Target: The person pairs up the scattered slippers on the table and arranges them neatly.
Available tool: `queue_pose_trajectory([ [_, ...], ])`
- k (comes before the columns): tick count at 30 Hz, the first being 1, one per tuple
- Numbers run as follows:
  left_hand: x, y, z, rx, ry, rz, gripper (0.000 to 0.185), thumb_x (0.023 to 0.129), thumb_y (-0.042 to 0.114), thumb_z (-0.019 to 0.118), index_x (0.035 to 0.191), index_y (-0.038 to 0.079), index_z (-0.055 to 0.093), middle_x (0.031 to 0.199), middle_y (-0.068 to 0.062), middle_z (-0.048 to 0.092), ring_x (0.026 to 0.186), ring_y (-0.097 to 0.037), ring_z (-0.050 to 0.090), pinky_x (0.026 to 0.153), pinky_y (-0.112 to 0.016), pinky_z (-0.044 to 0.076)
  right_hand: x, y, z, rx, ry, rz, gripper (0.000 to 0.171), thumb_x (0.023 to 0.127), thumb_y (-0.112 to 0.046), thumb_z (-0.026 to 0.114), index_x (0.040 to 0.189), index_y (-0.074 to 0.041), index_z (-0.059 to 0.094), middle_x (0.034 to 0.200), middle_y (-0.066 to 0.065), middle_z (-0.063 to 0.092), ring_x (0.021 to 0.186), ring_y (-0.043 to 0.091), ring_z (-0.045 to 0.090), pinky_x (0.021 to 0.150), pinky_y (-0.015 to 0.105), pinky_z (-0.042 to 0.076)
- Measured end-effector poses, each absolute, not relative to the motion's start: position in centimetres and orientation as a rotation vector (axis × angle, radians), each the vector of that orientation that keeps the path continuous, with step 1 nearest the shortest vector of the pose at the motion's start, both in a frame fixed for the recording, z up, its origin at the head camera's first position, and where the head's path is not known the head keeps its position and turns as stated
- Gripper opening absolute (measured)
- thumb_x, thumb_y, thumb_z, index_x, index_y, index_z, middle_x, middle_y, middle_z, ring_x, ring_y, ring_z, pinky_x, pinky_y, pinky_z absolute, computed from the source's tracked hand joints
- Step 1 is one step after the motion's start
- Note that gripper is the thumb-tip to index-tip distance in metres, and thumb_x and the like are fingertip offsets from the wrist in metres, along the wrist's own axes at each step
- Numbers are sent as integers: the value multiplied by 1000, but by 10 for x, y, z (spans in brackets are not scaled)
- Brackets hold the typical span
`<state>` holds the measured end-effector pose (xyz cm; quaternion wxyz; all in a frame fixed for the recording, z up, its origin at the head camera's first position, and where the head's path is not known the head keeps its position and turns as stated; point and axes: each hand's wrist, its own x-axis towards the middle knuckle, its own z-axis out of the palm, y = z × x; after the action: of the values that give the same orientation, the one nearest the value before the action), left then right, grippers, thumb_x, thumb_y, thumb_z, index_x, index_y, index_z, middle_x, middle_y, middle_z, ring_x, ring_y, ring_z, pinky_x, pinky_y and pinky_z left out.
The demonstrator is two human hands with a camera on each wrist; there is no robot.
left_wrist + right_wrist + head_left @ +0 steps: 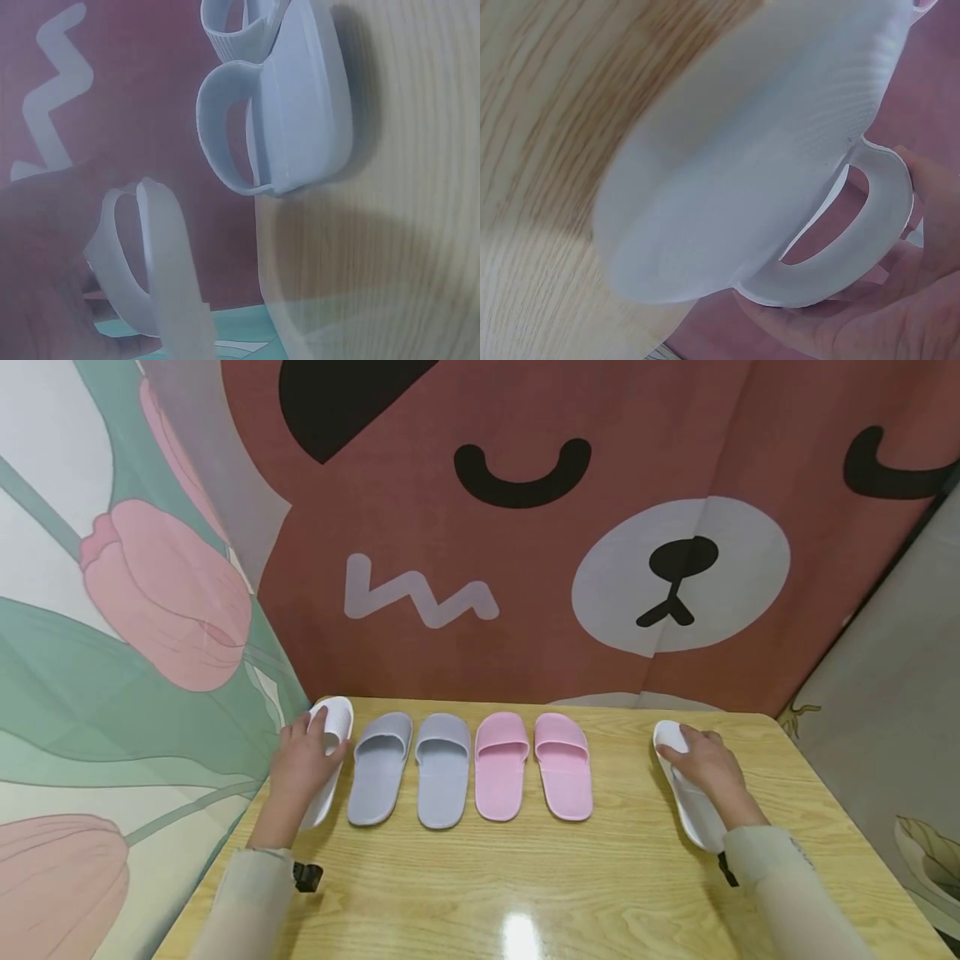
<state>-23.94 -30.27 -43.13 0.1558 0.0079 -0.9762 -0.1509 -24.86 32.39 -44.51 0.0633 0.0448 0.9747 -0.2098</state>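
At the table's left end my left hand [298,766] grips a white slipper [342,713] over its strap. In the left wrist view that slipper [174,262] stands on its side, with the fingers round the strap band. Far to the right, my right hand [708,767] holds another white slipper [699,818] by the strap, thumb on one side and fingers on the other. The right wrist view shows this slipper's footbed [727,180] tilted close over the wood. Just right of my left hand lies a grey slipper [377,777].
A second grey slipper [442,785] and two pink slippers, one left [500,781] and one right [566,785], continue the row on the wooden table [465,885]. A bear-print curtain [525,560] hangs behind the back edge; a tulip-print curtain [165,602] is at the left.
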Motion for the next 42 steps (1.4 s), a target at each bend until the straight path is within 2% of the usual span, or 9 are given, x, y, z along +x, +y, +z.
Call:
queue_pose_trajectory([
  [18, -235, -282, -429, 12, -2813, -429, 77, 95, 40, 66, 154, 1, 34, 150, -34, 36, 132, -55, 36, 95, -74, 40, -252, 325, -448, 186, 2966, -668, 92, 100, -59, 48, 156, 9, 21, 150, 45, 20, 131, 66, 27, 104, 73, 31],
  [27, -234, -272, -432, -23, -2785, -423, 77, 95, 40, 66, 153, 0, 35, 148, -35, 38, 130, -55, 37, 89, -73, 43, -254, 328, -451, 176, 2975, -672, 92, 100, -59, 48, 155, 10, 22, 150, 44, 21, 132, 65, 27, 104, 73, 31],
  [42, -232, -255, -427, -24, -2806, -396, 79, 95, 43, 67, 155, 3, 34, 150, -33, 37, 132, -55, 38, 90, -73, 44, -256, 327, -453, 146, 2997, -665, 91, 100, -60, 48, 155, 8, 24, 148, 45, 23, 127, 67, 30, 100, 74, 33],
])
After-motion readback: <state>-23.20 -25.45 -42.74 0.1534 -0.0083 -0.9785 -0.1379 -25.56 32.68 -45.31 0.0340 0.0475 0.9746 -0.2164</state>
